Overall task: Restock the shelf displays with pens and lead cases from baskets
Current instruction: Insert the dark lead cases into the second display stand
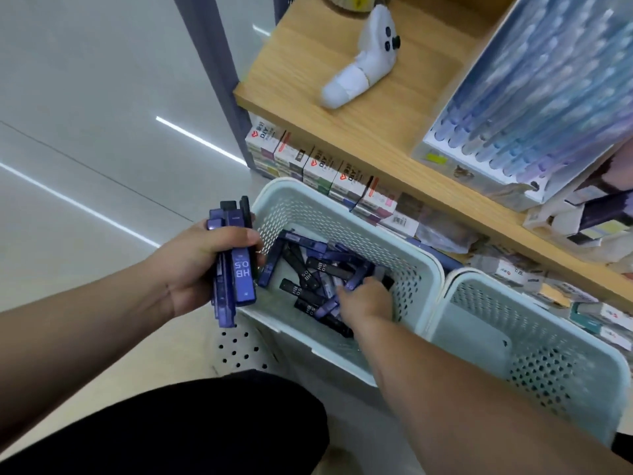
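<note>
- The left grip (202, 269) is closed around a bundle of lead cases (241, 274). They are purple and dark, stand roughly upright in the fist, and the front one reads "HB 0.5".
- Just right of the left grip sits a pale perforated basket (301, 209), its near-left corner touching the bundle's lower end.
- The right grip (366, 301) reaches down into that basket, fingers bent among the loose lead cases (308, 269). I cannot tell whether it is pinching one.
- The loose cases lie jumbled on the basket floor, under the right grip and to its left.
- Right of the right grip, a second basket (479, 281) of the same kind stands against the first.
- Beyond both grips is a wooden shelf (342, 132) carrying a white plush toy (359, 66) and a pen display tray (534, 97).
- Boxed stock (308, 164) is lined up under the shelf.
</note>
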The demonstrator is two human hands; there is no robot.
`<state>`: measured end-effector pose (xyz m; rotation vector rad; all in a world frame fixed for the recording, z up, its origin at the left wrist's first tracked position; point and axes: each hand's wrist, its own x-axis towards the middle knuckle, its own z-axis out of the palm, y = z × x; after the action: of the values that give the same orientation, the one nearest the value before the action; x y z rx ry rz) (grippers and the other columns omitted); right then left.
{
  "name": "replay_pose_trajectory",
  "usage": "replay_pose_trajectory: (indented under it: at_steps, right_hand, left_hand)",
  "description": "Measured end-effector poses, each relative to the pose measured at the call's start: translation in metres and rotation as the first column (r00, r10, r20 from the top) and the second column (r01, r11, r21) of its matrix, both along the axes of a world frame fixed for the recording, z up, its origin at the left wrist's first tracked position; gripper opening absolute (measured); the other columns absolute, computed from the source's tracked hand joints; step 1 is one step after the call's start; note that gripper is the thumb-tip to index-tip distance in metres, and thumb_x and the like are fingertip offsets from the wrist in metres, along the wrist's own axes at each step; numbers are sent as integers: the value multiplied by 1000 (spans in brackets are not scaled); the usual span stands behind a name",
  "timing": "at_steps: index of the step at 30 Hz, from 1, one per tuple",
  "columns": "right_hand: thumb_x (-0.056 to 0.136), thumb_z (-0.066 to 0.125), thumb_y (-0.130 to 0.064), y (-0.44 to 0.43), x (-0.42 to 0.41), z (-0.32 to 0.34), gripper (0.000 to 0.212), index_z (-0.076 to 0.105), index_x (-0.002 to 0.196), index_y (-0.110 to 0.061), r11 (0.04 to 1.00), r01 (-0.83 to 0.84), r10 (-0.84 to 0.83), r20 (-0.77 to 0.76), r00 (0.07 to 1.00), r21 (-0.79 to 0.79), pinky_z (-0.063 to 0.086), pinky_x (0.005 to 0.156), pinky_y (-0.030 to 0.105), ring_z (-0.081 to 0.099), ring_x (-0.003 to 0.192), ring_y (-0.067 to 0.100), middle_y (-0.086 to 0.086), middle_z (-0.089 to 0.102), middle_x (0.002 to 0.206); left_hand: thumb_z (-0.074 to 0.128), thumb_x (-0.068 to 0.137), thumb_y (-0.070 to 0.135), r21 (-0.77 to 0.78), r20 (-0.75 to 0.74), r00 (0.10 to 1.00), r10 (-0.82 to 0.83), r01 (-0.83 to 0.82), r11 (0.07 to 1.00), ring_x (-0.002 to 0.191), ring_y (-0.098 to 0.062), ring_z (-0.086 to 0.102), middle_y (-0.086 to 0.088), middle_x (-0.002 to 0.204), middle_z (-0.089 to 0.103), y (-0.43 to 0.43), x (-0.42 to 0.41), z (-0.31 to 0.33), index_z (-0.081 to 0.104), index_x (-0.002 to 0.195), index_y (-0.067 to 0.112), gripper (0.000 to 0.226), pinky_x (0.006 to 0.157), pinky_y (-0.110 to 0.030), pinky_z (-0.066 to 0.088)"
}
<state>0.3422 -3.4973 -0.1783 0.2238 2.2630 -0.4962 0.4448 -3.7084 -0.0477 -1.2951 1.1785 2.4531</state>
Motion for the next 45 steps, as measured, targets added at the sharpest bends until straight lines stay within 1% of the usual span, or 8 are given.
replay_pose_trajectory:
  at_steps: [5, 9, 16, 26, 31, 34, 39, 45]
  right_hand:
    - [90, 73, -34, -4, -9, -6, 53, 50, 130, -7, 995, -93, 95, -33, 995, 46, 44, 65, 29, 61, 84, 26, 9, 69, 107]
    - [86, 73, -52, -14, -10, -7, 61, 56, 121, -5, 999, -21, 23, -63, 998, 35, 35, 47, 23, 65, 73, 22, 5, 71, 92]
    - [94, 69, -30, -14, -15, -9, 29, 52, 116, -25, 978, -171, 153, -141, 978, -120, 56, 63, 32, 67, 67, 19, -1, 66, 85]
    - [87, 78, -33, -10, -32, -13, 21, 68, 97, -17, 944, -331, 330, -115, 937, 12, 58, 71, 35, 66, 76, 23, 3, 70, 86]
    - [87, 77, -29, -12, -30, -3, 19, 61, 82, -19, 943, -303, 294, -82, 952, -140, 55, 65, 32, 65, 69, 19, 0, 66, 77]
    - [85, 81, -27, -8, -30, 20, 22, 62, 83, -16, 926, -266, 258, -64, 964, -269, 56, 63, 33, 66, 70, 22, 3, 67, 77]
    - [82, 83, -15, 21, -41, 89, 19, 64, 88, -11, 869, -221, 268, 46, 962, -444, 61, 61, 35, 69, 59, 17, 11, 72, 71]
    - [84, 80, -9, 97, -87, 180, 39, 57, 114, -20, 843, -335, 310, -129, 942, -420, 62, 58, 36, 71, 58, 21, 8, 70, 71]
  left_hand:
    - [71, 65, 12, -12, 0, 998, 64, -64, 998, 64, -20, 68, -9, 73, 68, -1, 5, -7, 66, 89, 15, 24, 58, -30, 59]
    - [71, 67, 13, -3, -28, 996, 90, -90, 996, 64, -19, 68, -8, 73, 67, -1, -3, -3, 67, 83, 15, 16, 60, -31, 60]
    - [71, 68, 13, -13, -30, 997, 71, -71, 997, 65, -19, 68, -5, 72, 68, -2, -7, -6, 72, 75, 19, 10, 60, -32, 59]
    - [72, 67, 6, 11, -11, 998, 65, -65, 998, 62, -19, 67, -7, 71, 68, 5, -5, -11, 76, 67, 21, 15, 56, -30, 58]
    - [75, 65, 3, 9, -8, 999, 49, -49, 999, 62, -19, 68, -7, 73, 68, 4, -7, -9, 75, 74, 19, 19, 56, -31, 58]
    - [77, 64, 3, 13, 6, 1000, 23, -23, 1000, 63, -19, 69, -7, 74, 68, 8, -10, -2, 66, 92, 15, 32, 56, -31, 58]
    - [73, 66, 6, -34, 14, 984, -180, 181, 983, 63, -20, 68, -9, 75, 67, 19, -23, 26, 65, 87, 13, 23, 57, -31, 58]
    - [86, 41, 15, -201, -33, 935, -352, 339, 919, 67, -21, 70, -7, 77, 70, 34, -75, 109, 69, 86, 17, 48, 57, -29, 58]
